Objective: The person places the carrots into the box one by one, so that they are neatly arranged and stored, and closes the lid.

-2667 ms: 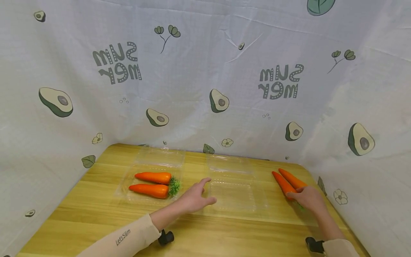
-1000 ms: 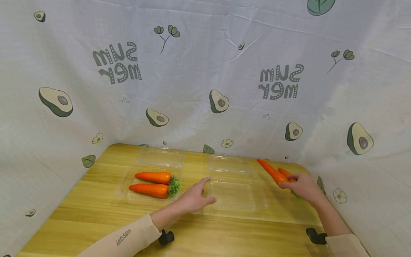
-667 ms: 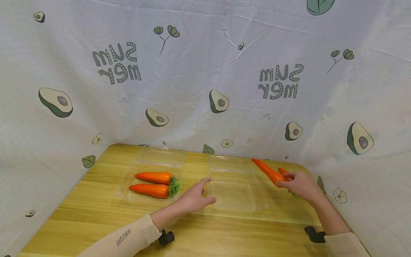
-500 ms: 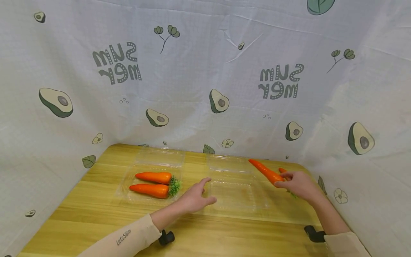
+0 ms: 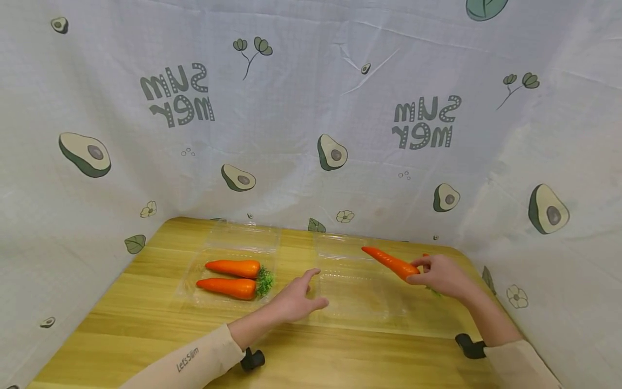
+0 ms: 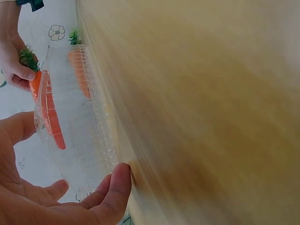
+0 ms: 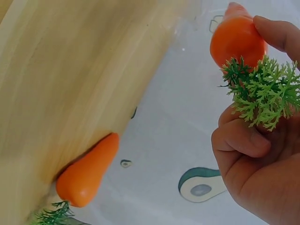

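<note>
My right hand (image 5: pixel 439 274) pinches a carrot (image 5: pixel 389 262) near its thick, leafy end, thumb on one side and fingers on the other. The carrot slants up over the right side of a clear plastic clamshell container (image 5: pixel 352 294), its tip pointing to the far left. In the right wrist view, green leaves (image 7: pixel 267 91) hang between thumb and curled fingers. My left hand (image 5: pixel 298 300) holds nothing; its thumb and index finger are spread, fingertips right at that container's left side. A second carrot (image 7: pixel 86 173) lies on the table beyond the right hand, mostly hidden in the head view.
On the left, another lidded clear container (image 5: pixel 189 286) stands open with two carrots (image 5: pixel 232 267) inside, leaves toward the right. Both lids lean back near the patterned cloth (image 5: pixel 291 108) that walls in the wooden table (image 5: pixel 311 356). Black wrist mounts (image 5: pixel 252 359) sit under the forearms.
My right hand has lifted one carrot from beside the other and carried it left, over the right-hand container's edge. My left hand has stayed where it was.
</note>
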A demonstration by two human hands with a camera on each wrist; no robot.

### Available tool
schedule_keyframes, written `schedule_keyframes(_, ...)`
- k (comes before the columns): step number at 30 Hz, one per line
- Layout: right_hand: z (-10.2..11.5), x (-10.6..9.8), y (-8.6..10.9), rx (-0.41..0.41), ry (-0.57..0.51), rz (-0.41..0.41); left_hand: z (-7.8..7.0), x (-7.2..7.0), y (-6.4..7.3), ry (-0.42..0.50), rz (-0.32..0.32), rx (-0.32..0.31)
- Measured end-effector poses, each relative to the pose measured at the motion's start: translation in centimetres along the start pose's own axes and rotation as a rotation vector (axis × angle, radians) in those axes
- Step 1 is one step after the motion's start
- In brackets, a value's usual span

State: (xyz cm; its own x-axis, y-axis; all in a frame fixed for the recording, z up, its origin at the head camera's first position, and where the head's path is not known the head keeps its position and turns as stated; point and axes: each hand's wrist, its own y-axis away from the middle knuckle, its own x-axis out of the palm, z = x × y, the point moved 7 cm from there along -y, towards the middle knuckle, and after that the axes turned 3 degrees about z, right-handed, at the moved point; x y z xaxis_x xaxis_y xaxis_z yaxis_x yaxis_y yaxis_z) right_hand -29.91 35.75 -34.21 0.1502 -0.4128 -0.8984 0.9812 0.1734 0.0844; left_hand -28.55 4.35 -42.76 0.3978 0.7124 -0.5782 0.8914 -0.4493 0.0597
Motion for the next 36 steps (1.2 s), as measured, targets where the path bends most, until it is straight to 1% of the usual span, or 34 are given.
schedule_keyframes(7,1.6,0.3,-0.5,-0.024,0.012,0.036,0.1,0.0,0.0,0.005,0.0,-0.001)
schedule_keyframes(13,2.5,0.6,-1.2,-0.064,0.029,0.054,-0.1,0.0,0.1,-0.004,-0.009,0.009)
schedule_keyframes(20,3.7,1.2,-2.1,-0.103,0.057,0.097,-0.1,-0.1,0.2,0.0,-0.002,-0.002)
schedule_keyframes(28,4.8,1.9,-2.9,-0.104,0.06,0.158,-0.1,-0.1,0.1,0.007,0.003,0.002)
schedule_keyframes(29,5.0,2.0,-3.0,-0.114,0.062,0.163,-0.1,-0.1,0.0,0.01,0.003,0.005)
schedule_keyframes(33,5.6,2.6,-3.4,-0.149,0.092,0.179,0.1,0.0,-0.1,0.012,0.001,0.004)
schedule_keyframes(36,5.9,3.2,-3.9,-0.15,0.124,0.189,0.2,0.0,-0.1,0.011,0.0,0.007)
